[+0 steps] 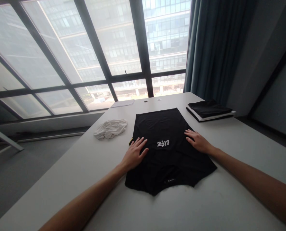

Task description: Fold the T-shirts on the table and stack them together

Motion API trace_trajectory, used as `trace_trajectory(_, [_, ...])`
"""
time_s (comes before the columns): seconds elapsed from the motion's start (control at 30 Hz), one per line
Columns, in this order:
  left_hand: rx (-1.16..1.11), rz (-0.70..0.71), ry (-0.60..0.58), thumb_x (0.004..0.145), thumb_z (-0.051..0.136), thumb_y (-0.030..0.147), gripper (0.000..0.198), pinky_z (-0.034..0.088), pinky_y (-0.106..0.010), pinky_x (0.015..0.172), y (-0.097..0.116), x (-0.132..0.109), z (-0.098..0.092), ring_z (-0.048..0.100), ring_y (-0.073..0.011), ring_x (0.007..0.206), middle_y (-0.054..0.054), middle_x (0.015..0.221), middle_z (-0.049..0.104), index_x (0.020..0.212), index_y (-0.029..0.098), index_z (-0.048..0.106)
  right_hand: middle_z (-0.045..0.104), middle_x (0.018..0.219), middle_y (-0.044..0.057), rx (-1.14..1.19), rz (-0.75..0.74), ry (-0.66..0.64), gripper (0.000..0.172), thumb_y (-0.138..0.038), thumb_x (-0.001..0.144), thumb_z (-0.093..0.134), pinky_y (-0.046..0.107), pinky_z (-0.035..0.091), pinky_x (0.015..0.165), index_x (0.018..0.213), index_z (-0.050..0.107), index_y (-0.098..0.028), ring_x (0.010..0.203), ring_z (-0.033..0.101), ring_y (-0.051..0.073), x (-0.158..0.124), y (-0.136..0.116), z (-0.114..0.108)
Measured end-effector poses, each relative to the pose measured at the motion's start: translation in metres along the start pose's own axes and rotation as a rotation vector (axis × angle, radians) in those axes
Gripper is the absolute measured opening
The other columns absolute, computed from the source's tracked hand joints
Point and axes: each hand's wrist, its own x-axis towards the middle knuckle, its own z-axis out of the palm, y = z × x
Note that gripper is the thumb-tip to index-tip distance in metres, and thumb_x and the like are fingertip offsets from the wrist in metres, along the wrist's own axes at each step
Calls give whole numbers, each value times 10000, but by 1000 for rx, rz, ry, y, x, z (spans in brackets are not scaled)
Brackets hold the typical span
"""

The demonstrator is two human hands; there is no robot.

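Note:
A black T-shirt (167, 128) with white lettering lies spread flat on the white table (85, 166), its collar toward me. My left hand (134, 152) rests palm down on the shirt's left edge, fingers stretched and apart. On the right side of the shirt my right hand (198, 140) lies flat too, fingers spread. Neither hand holds anything.
A crumpled white garment (111, 128) lies left of the shirt. A stack of folded black and white clothes (209, 109) sits at the table's far right corner. A flat white sheet (122, 103) lies by the window side. Tall windows and a dark curtain (212, 48) stand behind.

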Motion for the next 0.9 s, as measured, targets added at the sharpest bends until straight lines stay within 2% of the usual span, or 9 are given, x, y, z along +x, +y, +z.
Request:
trace_trajectory(0.07, [43, -67, 22, 1024, 377, 580, 615, 204, -531, 1229, -5, 1, 3, 224, -297, 1528, -71, 1626, 338, 1546, 256, 411, 549, 1476, 118, 11, 4, 24, 448, -386, 994, 457, 535, 327, 1191, 1365, 632, -204, 1432, 424, 304, 0, 1, 0])
trace_trajectory(0.2, [102, -130, -47, 1002, 444, 547, 607, 175, -587, 1218, -11, 2, 12, 204, -349, 1526, -107, 1628, 321, 1526, 239, 451, 563, 1458, 138, -9, 8, 14, 448, -380, 991, 456, 541, 331, 1188, 1339, 649, -173, 1424, 436, 307, 0, 2, 2])
trace_trajectory(0.5, [103, -135, -35, 995, 468, 520, 589, 164, -594, 1219, -8, 2, 10, 222, -357, 1520, -111, 1616, 349, 1508, 231, 477, 555, 1466, 138, -6, 15, 15, 452, -376, 984, 459, 551, 330, 1188, 1348, 641, -178, 1426, 434, 311, 0, 0, 1])
trace_trajectory(0.57, [84, -99, 10, 1011, 447, 505, 555, 165, -582, 1225, -6, 1, 6, 221, -339, 1523, -102, 1610, 364, 1487, 227, 503, 557, 1464, 140, 6, 11, 29, 453, -369, 984, 457, 551, 330, 1189, 1351, 637, -177, 1425, 436, 309, 0, -3, -1])
trace_trajectory(0.7, [-3, 96, 55, 1060, 352, 464, 510, 180, -513, 1248, 7, -2, -4, 195, -254, 1539, -31, 1633, 327, 1523, 272, 445, 572, 1451, 127, 21, -12, 85, 446, -363, 988, 451, 544, 328, 1192, 1361, 632, -197, 1413, 454, 302, -1, -9, -7])
trace_trajectory(0.8, [-51, 203, -66, 1058, 373, 497, 535, 168, -509, 1255, 16, -5, -8, 181, -248, 1542, -3, 1646, 287, 1562, 320, 366, 541, 1487, 103, 34, -70, 68, 463, -382, 1005, 430, 540, 290, 1211, 1408, 591, -220, 1447, 405, 284, -3, -14, -11])
trace_trajectory(0.9, [-47, 242, -200, 1047, 386, 544, 552, 166, -517, 1253, 19, -7, -7, 165, -255, 1543, 19, 1654, 247, 1567, 365, 339, 456, 1557, 73, 27, -119, -55, 493, -419, 1008, 435, 565, 239, 1220, 1462, 531, -249, 1490, 323, 277, -5, -17, -10])
